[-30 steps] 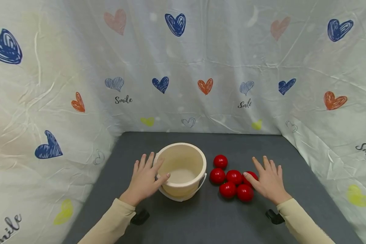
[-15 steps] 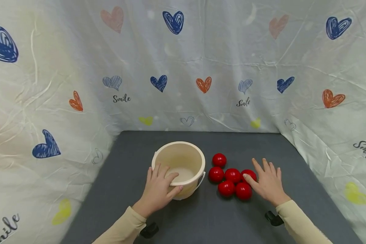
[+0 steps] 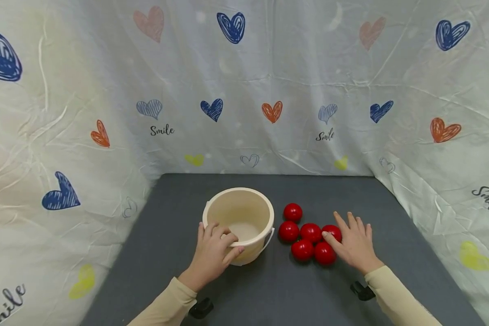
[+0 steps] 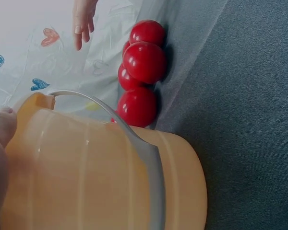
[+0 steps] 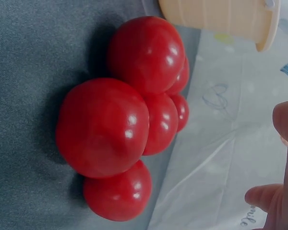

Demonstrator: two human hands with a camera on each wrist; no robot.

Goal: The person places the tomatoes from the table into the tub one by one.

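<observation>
Seemingly steadying, our left hand (image 3: 211,254) grips the bucket (image 3: 244,212) at seven o'clock; right hand (image 3: 353,244) (fingers wide) should grasp a red ball (image 3: 324,254).

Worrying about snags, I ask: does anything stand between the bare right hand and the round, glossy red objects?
Nothing visible: the right wrist view shows only open space between the bare right hand and the round, glossy red objects.

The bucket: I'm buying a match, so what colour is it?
The bucket is cream, clearest in the head view; the left wrist view tints it orange.
</observation>
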